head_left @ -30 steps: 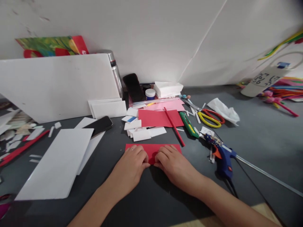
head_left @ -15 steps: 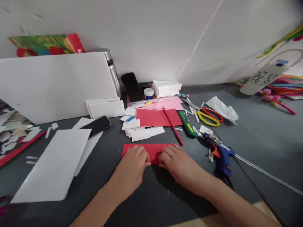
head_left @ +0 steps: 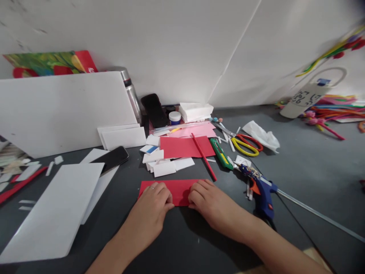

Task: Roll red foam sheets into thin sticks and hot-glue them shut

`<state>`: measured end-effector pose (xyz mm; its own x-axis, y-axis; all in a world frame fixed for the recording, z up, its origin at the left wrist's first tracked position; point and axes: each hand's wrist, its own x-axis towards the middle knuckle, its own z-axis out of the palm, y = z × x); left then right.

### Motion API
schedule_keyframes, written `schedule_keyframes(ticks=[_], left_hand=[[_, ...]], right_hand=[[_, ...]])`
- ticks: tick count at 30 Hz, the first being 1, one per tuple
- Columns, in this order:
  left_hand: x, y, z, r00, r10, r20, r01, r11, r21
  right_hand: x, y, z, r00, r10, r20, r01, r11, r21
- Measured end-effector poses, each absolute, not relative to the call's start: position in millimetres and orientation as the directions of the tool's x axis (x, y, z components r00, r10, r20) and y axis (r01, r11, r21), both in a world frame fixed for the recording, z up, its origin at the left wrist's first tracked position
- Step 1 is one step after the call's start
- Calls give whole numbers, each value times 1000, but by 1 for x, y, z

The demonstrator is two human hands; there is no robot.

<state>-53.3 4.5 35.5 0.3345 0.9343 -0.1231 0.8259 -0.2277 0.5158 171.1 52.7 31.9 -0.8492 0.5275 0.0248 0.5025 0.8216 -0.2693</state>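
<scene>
**A:** so both hands are flat down on that strip of red paper (head_left: 179, 190), right at the near middle of the dark surface (head_left: 299, 167). Left hand (head_left: 154, 203) has its fingers curled down, pressing the paper's left part; right hand (head_left: 209, 201) does the same on the right part. Neither one is really gripping it, just pinning it with the fingertips.

**B:** what's around it?

**A:** red pencil (head_left: 203, 156) lying just behind, across a bigger red sheet (head_left: 182, 146). Green box cutter (head_left: 221, 153) beside that, then yellow and red scissors (head_left: 245, 144). Blue glue gun (head_left: 262, 190) is near the right hand. Phone (head_left: 111, 159) and a white board (head_left: 54, 213) sit off to the left.
</scene>
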Motion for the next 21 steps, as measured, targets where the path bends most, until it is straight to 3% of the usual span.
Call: schedule_keyframes(ticks=[7, 14, 21], left_hand=[[-29, 3, 30, 321, 945, -61, 822, -247, 514], [-25, 2, 28, 311, 950, -39, 830, -251, 498], [-20, 3, 29, 293, 953, -73, 855, -227, 466]], right_hand=[[169, 54, 27, -842, 538, 34, 514, 821, -249], [180, 55, 38, -836, 549, -4, 519, 788, -330], [181, 55, 41, -841, 541, -2, 520, 807, -280]])
